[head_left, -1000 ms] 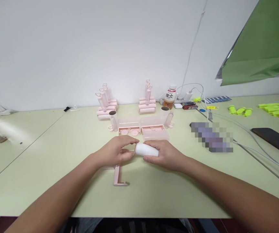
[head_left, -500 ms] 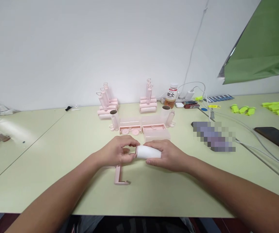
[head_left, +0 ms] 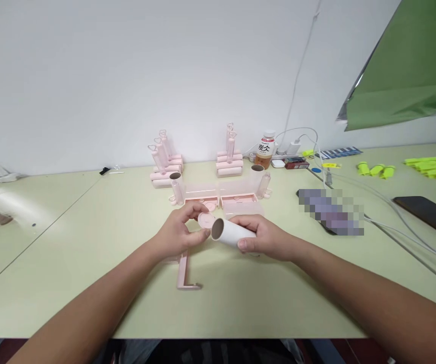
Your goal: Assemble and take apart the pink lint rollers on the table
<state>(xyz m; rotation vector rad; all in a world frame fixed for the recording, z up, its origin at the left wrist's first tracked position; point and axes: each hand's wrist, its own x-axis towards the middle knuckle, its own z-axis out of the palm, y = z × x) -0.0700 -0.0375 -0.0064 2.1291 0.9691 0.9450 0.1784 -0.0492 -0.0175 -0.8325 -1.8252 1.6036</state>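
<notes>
My right hand (head_left: 265,240) is wrapped round a white paper roll (head_left: 233,234), whose hollow brown end faces left and toward me. Between the thumb and fingers of my left hand (head_left: 180,230) is a round pink end cap (head_left: 206,220), just left of the roll's opening. A pink L-shaped bracket (head_left: 183,275) lies on the table below my left hand, which partly hides it. Beyond my hands sit two open pink cases (head_left: 236,200), with another pink cap (head_left: 211,206) by the left one. Two more rolls (head_left: 177,188) stand upright beside them.
Pink lint rollers with heart-shaped loops (head_left: 167,162) stand in two groups along the wall. A drink bottle (head_left: 264,149), white cables, a blurred phone (head_left: 328,210) and a dark phone (head_left: 428,215) are on the right, with several yellow-green pieces (head_left: 434,168) behind.
The pink cap has come away from the roll's end in my left hand. The roll's end has turned toward me, showing its hollow core.
</notes>
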